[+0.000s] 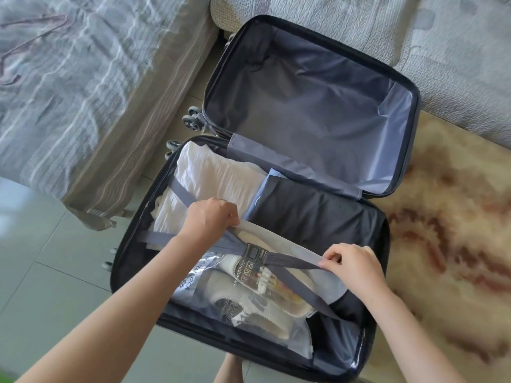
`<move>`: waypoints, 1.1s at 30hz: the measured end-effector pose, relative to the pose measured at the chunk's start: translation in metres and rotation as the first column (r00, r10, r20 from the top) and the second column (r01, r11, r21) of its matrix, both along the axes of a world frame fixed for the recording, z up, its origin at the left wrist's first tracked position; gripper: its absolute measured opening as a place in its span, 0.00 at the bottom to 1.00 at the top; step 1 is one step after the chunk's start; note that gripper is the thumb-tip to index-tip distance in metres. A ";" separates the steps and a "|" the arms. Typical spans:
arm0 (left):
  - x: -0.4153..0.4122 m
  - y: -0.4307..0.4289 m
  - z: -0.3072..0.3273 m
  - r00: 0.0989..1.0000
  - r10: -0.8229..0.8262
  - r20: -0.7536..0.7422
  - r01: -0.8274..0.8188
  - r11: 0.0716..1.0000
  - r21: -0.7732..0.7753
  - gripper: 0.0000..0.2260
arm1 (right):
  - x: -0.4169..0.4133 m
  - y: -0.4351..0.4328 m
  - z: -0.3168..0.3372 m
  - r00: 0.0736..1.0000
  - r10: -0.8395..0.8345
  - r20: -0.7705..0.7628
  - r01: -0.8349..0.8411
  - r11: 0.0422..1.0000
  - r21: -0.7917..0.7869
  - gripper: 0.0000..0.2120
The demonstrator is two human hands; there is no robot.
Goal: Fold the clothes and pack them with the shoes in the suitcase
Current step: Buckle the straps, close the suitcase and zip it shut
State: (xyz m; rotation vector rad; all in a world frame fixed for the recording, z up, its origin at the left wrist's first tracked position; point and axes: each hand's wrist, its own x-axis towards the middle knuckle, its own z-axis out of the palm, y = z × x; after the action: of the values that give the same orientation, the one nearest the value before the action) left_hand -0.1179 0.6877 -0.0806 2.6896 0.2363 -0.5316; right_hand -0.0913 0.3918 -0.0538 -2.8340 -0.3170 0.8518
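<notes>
grey strap (293,259) stretched taut across the packed half of the suitcase (121,261), which sat on a tiled floor (55,258) btwn a bed (83,92) and a rug (456,230). the person's left hand (210,217) was clenched round the strap just above and left of the buckle (253,252); whether it also caught the bag's white edge could not be told. the right hand (354,264) pinched the strap on the buckle's other side, btwn thumb and fingertips.

under the strap lay the shoes (235,302), a pale pair in a clear plastic bag (193,283) w/ printed lettering, in the near part of the case. beyond them, side by side and touching, sat a folded white garment (215,175) and a folded dark garment (318,214). the lid (304,106), lined in grey, lay open toward a sofa (359,29). a hanger (33,37) lay on the bed.

packing looked nearly done, w/ strapping the step in hand. the webbing seemed soft, light and stretchy, best held close to the buckle, one hand each side, for an even pull. the bag looked slick, prob. apt to slide under tension, though the shoes gave it a firm, lumpy core. the folded clothes were soft and likely to bunch if the strap dragged over them.
</notes>
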 end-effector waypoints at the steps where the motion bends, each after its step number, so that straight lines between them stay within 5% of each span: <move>1: -0.003 0.001 -0.001 1.000 0.016 0.006 -0.016 1.000 -0.002 0.06 | 0.001 -0.002 0.000 1.000 0.013 0.002 -0.013 1.000 -0.029 0.07; 8: -0.016 0.010 -0.002 0.972 0.232 0.046 -0.227 0.969 -0.097 0.06 | 0.009 0.012 0.002 0.978 -0.104 0.178 0.089 0.992 0.089 0.07; 16: 0.008 0.036 0.021 0.954 -0.076 -0.291 0.109 0.989 0.102 0.06 | 0.001 -0.004 -0.004 0.974 -0.128 0.186 0.137 0.990 -0.034 0.16; 21: 0.018 0.027 0.020 0.977 -0.116 -0.180 0.142 0.980 0.138 0.07 | -0.003 -0.005 -0.009 0.960 -0.127 0.248 0.127 0.992 0.017 0.15; 26: 0.001 0.035 0.004 0.966 0.243 -0.087 -0.257 0.934 -0.246 0.09 | -0.011 -0.008 -0.019 0.936 -0.147 0.318 0.119 0.987 0.108 0.11; 33: -0.012 0.041 -0.006 0.900 0.418 -0.121 -0.416 0.743 -0.525 0.23 | -0.017 -0.005 -0.018 0.906 -0.309 0.289 0.232 0.934 0.271 0.08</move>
State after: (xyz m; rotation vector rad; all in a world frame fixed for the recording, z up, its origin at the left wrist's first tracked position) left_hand -0.1302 0.7290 -0.0864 1.9954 0.5803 -0.3768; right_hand -0.1082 0.3872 -0.0721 -2.7001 -0.0478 0.2654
